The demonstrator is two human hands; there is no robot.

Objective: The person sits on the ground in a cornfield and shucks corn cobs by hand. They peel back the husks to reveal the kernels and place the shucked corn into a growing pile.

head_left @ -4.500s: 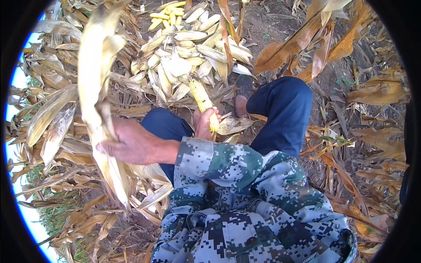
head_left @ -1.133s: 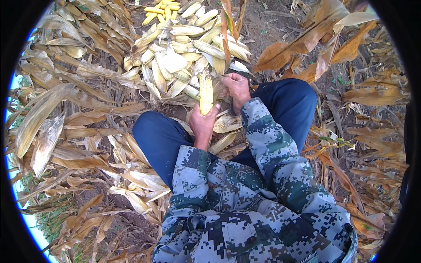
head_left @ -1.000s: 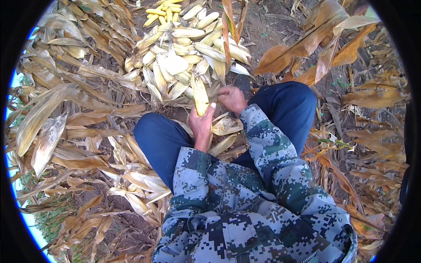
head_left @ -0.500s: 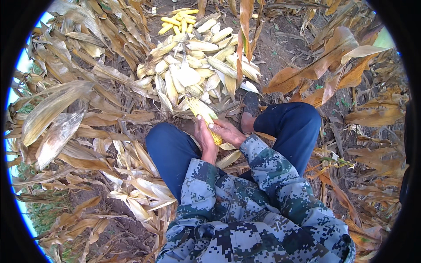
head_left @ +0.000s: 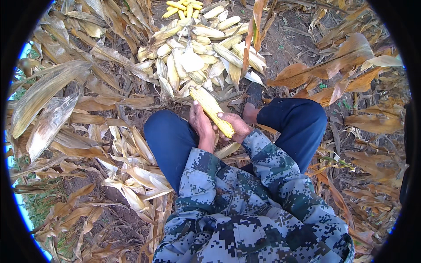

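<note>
A yellow ear of corn [head_left: 210, 110], its kernels bare along the visible side, lies slanted between my two hands above my lap. My left hand [head_left: 201, 123] cups it from the left, thumb pressed along its side. At the lower end my right hand [head_left: 238, 126] grips it, thumb resting on the kernels. The fingers underneath are partly hidden by the ear. Just beyond the ear's far tip lies a heap of corn ears in pale husks [head_left: 201, 57].
Bare yellow ears [head_left: 183, 8] lie behind the heap. Loose stripped husks [head_left: 142, 179] are strewn left of my bent knees. Dry corn stalks and leaves [head_left: 70, 96] crowd the left side, with brown leaves [head_left: 333, 65] reaching in at the right over soil.
The green-white husk along the ear's right side is gone, leaving yellow kernels showing. My hands have shifted slightly around the ear. The view has tilted, so the heap appears higher.
</note>
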